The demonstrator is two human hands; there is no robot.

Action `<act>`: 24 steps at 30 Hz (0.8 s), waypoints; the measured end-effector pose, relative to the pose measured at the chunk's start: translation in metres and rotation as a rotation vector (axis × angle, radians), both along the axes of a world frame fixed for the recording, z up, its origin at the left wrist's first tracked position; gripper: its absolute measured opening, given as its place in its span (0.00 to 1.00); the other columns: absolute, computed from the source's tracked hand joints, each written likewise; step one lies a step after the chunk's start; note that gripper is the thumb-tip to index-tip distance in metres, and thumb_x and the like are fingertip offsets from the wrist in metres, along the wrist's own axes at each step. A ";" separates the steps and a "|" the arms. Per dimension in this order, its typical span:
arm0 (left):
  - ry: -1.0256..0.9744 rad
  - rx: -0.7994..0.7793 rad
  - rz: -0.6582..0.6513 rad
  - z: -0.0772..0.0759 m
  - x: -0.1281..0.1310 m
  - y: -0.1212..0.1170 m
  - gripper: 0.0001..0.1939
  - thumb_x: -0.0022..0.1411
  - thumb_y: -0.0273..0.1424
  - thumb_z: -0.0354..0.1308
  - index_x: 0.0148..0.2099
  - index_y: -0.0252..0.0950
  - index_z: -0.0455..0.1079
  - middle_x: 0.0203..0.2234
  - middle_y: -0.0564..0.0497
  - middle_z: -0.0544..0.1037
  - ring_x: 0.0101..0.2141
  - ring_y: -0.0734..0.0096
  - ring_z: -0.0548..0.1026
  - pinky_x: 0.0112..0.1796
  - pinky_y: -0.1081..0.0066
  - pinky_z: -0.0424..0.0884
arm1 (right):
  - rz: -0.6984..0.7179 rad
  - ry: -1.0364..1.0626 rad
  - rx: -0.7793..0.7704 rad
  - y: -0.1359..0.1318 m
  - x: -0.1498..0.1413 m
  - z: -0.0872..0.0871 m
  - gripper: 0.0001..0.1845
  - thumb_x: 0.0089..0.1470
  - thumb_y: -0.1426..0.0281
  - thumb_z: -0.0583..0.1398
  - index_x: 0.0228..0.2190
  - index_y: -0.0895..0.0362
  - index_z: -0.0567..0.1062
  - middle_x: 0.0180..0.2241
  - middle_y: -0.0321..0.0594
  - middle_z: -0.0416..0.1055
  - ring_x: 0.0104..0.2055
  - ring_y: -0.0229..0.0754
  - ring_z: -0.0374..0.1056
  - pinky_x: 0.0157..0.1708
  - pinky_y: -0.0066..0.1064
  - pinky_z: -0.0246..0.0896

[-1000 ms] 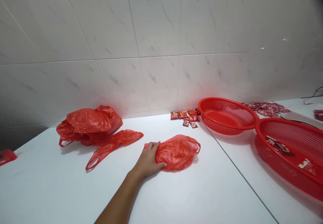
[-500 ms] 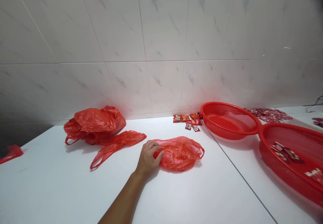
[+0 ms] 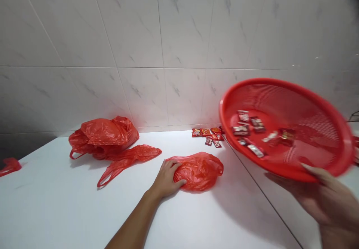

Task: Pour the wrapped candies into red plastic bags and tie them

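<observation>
My left hand holds the left edge of a thin red plastic bag lying on the white table, thumb and fingers apart at its mouth. On the right, my right hand, slightly blurred, grips the near rim of a red plastic basket. The basket is lifted off the table and tilted toward me and the bag. Several small wrapped snack packets lie in its bottom. Part of my right hand's fingers is hidden beneath the basket.
A bundle of red plastic bags sits at the back left, with a loose red bag beside it. Several red snack packets lie by the tiled wall. A seam crosses the white table.
My right hand has come into view, and the right-hand basket has been raised and moved left, now covering the other basket. My left hand stays at the bag with its thumb slightly lower.
</observation>
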State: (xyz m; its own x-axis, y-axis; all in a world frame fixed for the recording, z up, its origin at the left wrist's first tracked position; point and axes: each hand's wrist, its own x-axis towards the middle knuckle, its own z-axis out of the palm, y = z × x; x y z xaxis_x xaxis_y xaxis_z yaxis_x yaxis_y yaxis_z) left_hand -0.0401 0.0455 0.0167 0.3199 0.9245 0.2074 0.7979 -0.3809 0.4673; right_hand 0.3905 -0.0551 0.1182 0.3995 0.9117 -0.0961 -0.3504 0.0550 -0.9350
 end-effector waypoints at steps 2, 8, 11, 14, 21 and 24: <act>0.007 -0.005 -0.002 0.001 -0.001 -0.001 0.36 0.59 0.46 0.68 0.67 0.41 0.71 0.65 0.41 0.69 0.67 0.43 0.62 0.71 0.40 0.48 | 0.171 0.120 0.019 0.034 -0.026 -0.001 0.12 0.56 0.60 0.63 0.39 0.51 0.83 0.49 0.49 0.81 0.51 0.61 0.78 0.49 0.56 0.75; 0.027 0.038 -0.003 0.004 0.000 -0.003 0.36 0.57 0.45 0.69 0.65 0.37 0.73 0.62 0.39 0.72 0.65 0.40 0.65 0.70 0.40 0.53 | 0.477 0.146 -0.106 0.100 -0.101 -0.034 0.13 0.55 0.62 0.62 0.37 0.59 0.80 0.38 0.50 0.84 0.40 0.55 0.81 0.49 0.50 0.75; 0.024 0.044 -0.012 0.004 0.001 -0.002 0.38 0.53 0.43 0.72 0.64 0.38 0.74 0.63 0.38 0.71 0.64 0.40 0.65 0.68 0.43 0.59 | 0.553 0.136 -0.114 0.108 -0.119 -0.052 0.17 0.57 0.60 0.60 0.42 0.58 0.79 0.38 0.49 0.84 0.40 0.57 0.82 0.50 0.51 0.74; 0.017 0.043 -0.027 0.003 0.001 0.001 0.38 0.51 0.41 0.74 0.64 0.41 0.75 0.64 0.40 0.71 0.64 0.40 0.66 0.68 0.42 0.59 | 0.593 0.094 -0.090 0.107 -0.121 -0.060 0.20 0.57 0.57 0.59 0.45 0.57 0.79 0.41 0.50 0.84 0.45 0.59 0.81 0.48 0.51 0.75; 0.007 0.056 -0.062 -0.002 0.002 0.008 0.37 0.53 0.41 0.73 0.64 0.42 0.74 0.64 0.41 0.70 0.66 0.39 0.64 0.69 0.40 0.56 | 0.502 0.133 -0.101 0.097 -0.084 -0.061 0.16 0.56 0.61 0.64 0.42 0.58 0.80 0.42 0.50 0.83 0.46 0.58 0.79 0.45 0.47 0.75; 0.016 0.055 -0.060 -0.002 0.003 0.007 0.37 0.53 0.41 0.72 0.65 0.42 0.73 0.64 0.42 0.69 0.67 0.39 0.61 0.68 0.41 0.57 | 0.538 0.138 -0.085 0.095 -0.083 -0.061 0.17 0.56 0.58 0.63 0.41 0.57 0.80 0.42 0.50 0.83 0.45 0.58 0.79 0.45 0.48 0.75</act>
State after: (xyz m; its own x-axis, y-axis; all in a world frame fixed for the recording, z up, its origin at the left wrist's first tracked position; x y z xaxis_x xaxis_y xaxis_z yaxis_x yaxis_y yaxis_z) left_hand -0.0367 0.0525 0.0145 0.3782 0.8908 0.2518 0.7798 -0.4531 0.4320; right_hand 0.3076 0.0404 0.0574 -0.1407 0.9703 -0.1969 -0.4274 -0.2389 -0.8719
